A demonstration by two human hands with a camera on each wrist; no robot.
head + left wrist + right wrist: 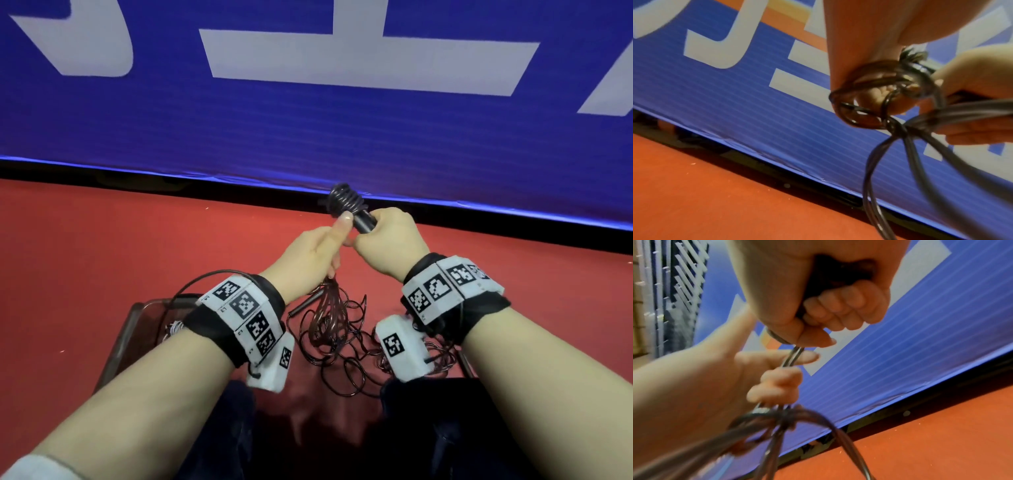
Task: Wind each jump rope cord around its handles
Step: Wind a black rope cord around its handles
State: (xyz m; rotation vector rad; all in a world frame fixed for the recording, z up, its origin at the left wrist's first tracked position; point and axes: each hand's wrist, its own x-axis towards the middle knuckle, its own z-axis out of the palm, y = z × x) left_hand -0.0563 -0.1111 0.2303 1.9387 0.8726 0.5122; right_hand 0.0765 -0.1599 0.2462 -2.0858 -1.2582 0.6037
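**A:** What are the fingers doing right now?

**B:** The right hand (390, 241) is a full fist around the black cylindrical jump rope handles (364, 221); in the right wrist view all four fingers (849, 308) are curled tight on the dark grip. The handles tilt up and away, and the top end already carries a few turns of the thin dark glossy cord (342, 200).

**A:** And the left?

**B:** The left hand (313, 258) pinches a bunch of cord strands just beside the right fist, thumb up against the wound coil. Its lower fingers (777, 386) are curled round the strands too.

**A:** Where's the rest of the cord?

**B:** It hangs from the left hand in a bundle down to a loose tangled pile of rope (342, 342) on the red floor (102, 246), between the wrists. Another black handle (305, 305) lies in that pile. There's a dark-rimmed basket (132, 318) under the left forearm, and a blue banner with big white letters (342, 130) stands behind it all.
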